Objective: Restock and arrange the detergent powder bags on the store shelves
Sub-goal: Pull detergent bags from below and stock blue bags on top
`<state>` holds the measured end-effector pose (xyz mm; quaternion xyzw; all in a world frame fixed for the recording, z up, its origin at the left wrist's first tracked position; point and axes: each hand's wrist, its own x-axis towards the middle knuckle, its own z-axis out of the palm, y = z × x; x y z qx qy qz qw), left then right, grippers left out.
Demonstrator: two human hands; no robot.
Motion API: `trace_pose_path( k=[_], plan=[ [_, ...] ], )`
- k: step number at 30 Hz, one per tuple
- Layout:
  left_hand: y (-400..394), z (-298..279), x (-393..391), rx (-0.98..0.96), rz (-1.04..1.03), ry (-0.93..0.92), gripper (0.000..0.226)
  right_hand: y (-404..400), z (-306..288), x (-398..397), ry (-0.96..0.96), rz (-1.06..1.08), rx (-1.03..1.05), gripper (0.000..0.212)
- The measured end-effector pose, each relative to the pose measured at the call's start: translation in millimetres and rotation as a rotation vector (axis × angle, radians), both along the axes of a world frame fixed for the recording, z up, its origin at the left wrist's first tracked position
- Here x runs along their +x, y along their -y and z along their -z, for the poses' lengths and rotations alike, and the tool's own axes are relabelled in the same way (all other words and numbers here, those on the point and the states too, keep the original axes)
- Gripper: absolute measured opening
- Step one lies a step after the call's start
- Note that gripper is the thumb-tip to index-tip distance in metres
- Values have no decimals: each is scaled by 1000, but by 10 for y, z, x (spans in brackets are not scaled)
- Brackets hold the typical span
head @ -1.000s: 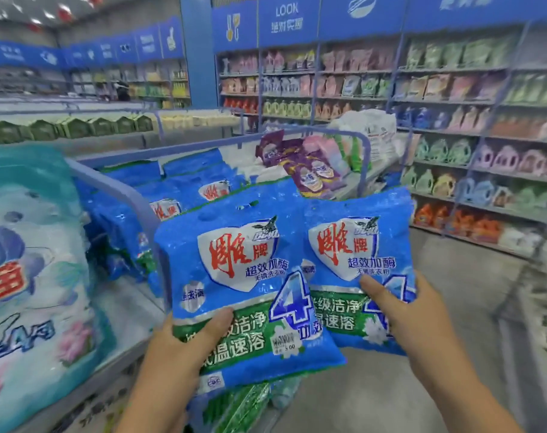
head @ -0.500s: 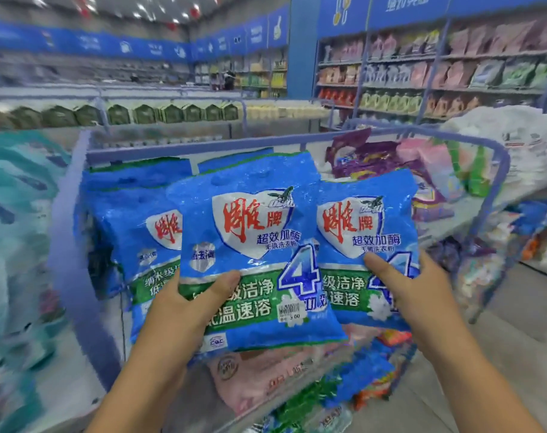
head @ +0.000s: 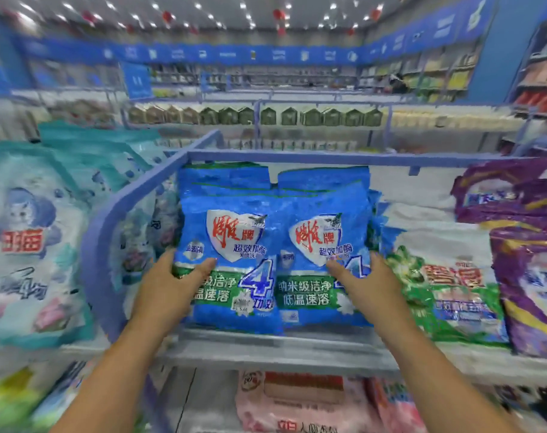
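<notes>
My left hand (head: 169,285) and right hand (head: 370,284) each grip a blue bag (head: 231,245) upright on the shelf (head: 266,345) at 12 o'clock; releasing early could topple them forward.

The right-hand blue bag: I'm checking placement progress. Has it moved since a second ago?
Yes. The right-hand blue bag, earlier out over the aisle, now stands inside the blue shelf rail, above the shelf edge.

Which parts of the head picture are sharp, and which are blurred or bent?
Head view: the two blue bags and the left hand and right hand are fairly sharp; the far shelves are smeared; the shelf rail bows from the wide lens.
</notes>
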<state>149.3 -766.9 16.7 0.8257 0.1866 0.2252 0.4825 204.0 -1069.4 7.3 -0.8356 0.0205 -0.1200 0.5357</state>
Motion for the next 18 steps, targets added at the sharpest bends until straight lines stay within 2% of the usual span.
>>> trace_pose_path(
  k=[4,6,8,10,12,13,15,18],
  plan=[
    [90,248,-20,230,-86,-2,61,89,144,-42,-32,12,-161,69],
    [178,362,-38,336,-126,-18,67,96,194,-95,-66,22,-234,70],
    [281,384,-41,391,-201,-39,74,92,197,-133,-36,50,-288,89],
    [356,311,-85,497,-213,96,75,53,164,-224,45,79,-372,101],
    [407,234,-117,688,-19,290,64,-36,119,-343,227,100,-495,94],
    [435,228,-96,766,107,298,61,-111,81,-392,316,72,-551,85],
    [472,299,25,891,228,184,66,-280,88,-365,376,-74,-629,70],
    [507,387,176,995,197,54,71,-468,178,-161,242,-138,-825,75]
  ],
)
